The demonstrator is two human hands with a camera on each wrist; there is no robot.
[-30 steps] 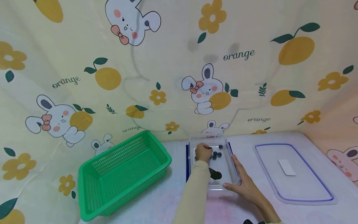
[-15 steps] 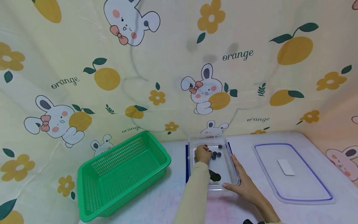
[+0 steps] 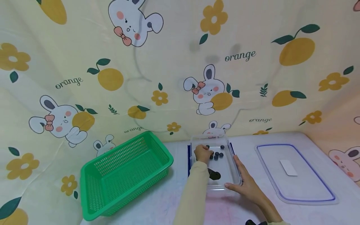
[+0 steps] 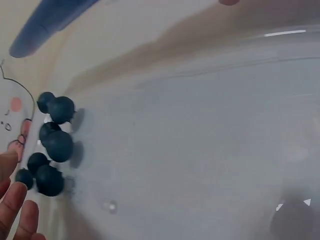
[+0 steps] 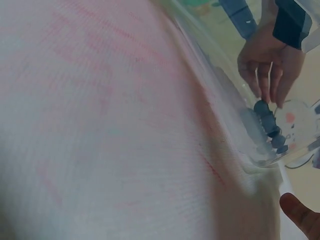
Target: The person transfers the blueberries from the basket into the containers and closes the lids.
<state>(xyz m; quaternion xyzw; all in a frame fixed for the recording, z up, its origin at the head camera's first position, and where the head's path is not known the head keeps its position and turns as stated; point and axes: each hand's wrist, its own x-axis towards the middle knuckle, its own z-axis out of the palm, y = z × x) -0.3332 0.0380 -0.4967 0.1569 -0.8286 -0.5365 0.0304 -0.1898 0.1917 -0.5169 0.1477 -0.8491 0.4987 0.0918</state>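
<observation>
My left hand (image 3: 203, 153) reaches down inside a clear plastic container (image 3: 225, 187), near its back end. Thumb and forefinger close at the tips around a small blueberry (image 4: 24, 178); other fingers lie loosely bent behind. Several more blueberries (image 4: 59, 146) sit together on the container floor beside the fingertips, and one (image 3: 222, 147) lies apart toward the back right. My right hand (image 3: 248, 186) rests against the container's near right corner, fingers extended along the outer wall and thumb at the front. Only its thumb (image 5: 299, 210) shows in the right wrist view.
A green plastic basket (image 3: 168, 159) stands to the left. To the right lies a clear lid (image 3: 306, 187) with a blue seal and a white label. Blue clips (image 3: 189, 159) hang at the container's sides. A patterned cloth (image 3: 157, 62) hangs behind the table.
My left hand has shifted slightly left and toward me inside the container, uncovering another blueberry by its knuckles. The right hand stays in place at the container's corner.
</observation>
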